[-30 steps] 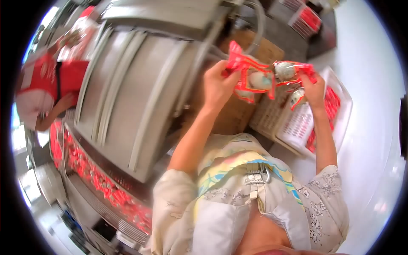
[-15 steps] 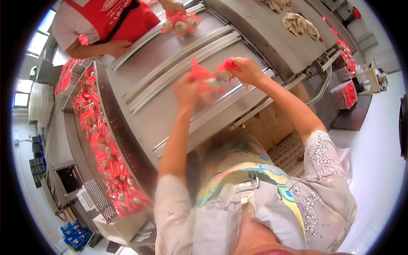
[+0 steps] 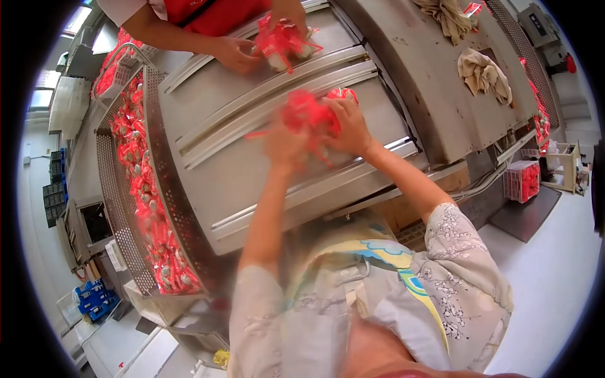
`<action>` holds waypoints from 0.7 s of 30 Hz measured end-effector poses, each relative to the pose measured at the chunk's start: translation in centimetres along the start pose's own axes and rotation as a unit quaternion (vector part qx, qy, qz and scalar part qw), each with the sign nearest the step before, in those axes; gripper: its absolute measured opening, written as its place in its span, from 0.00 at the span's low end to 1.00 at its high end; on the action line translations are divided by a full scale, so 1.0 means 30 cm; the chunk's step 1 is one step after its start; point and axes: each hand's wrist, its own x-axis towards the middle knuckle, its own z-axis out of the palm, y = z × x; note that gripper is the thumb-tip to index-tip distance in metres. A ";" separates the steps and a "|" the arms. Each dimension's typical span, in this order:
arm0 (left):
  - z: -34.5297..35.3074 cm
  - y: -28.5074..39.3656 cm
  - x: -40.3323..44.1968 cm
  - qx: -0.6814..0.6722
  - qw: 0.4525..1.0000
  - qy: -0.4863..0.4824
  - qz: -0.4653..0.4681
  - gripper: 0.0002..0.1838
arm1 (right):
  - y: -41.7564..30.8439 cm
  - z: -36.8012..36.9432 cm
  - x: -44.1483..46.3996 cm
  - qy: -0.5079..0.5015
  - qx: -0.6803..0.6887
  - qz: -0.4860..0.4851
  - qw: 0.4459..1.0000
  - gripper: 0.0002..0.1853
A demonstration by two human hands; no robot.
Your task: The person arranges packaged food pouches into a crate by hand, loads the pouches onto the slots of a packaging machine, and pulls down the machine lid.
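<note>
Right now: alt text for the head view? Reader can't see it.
A person's left hand, blurred, and right hand handle red-wrapped packets above a metal worktop. Across it, a co-worker in a red apron handles similar packets; at left, a perforated metal trough holds many more.

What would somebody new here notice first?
Probably the bright red packets between the blurred left hand and the right hand, over the steel worktop. Next, the long perforated tray on the left, full of piled packets, and the co-worker's red apron across the worktop.
</note>
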 end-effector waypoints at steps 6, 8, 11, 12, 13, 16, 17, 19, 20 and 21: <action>-0.072 -0.146 -0.063 -0.326 0.941 -0.002 0.094 0.33 | -0.004 -0.073 -0.027 0.026 0.000 -0.028 0.999 0.51; -0.110 -0.182 -0.084 -0.357 0.928 0.006 0.106 0.31 | 0.017 -0.056 -0.015 0.065 0.053 0.019 0.996 0.54; -0.156 -0.278 -0.098 -0.311 0.942 0.030 0.123 0.32 | 0.041 0.016 -0.005 0.087 0.167 0.139 0.972 0.54; -0.164 -0.310 -0.098 -0.292 0.945 0.032 0.146 0.31 | 0.051 0.029 -0.007 0.064 0.220 0.184 0.956 0.52; -0.176 -0.338 -0.090 -0.273 0.946 0.034 0.169 0.31 | 0.060 0.042 -0.003 0.042 0.272 0.227 0.934 0.51; -0.199 -0.391 -0.086 -0.151 0.972 0.042 0.176 0.33 | 0.106 0.027 -0.007 0.049 0.188 0.228 0.954 0.48; -0.198 -0.411 -0.076 -0.143 0.973 0.031 0.178 0.33 | 0.125 0.025 -0.006 0.060 0.149 0.236 0.958 0.48; -0.185 -0.454 -0.036 -0.126 0.974 0.009 0.188 0.34 | 0.151 0.032 -0.015 0.125 0.005 0.243 0.962 0.41; -0.169 -0.465 -0.003 -0.124 0.969 0.013 0.213 0.29 | 0.139 0.016 -0.025 0.141 0.034 0.305 0.941 0.43; -0.168 -0.462 0.022 -0.126 0.966 0.013 0.224 0.26 | 0.131 0.016 -0.030 0.162 0.067 0.325 0.929 0.44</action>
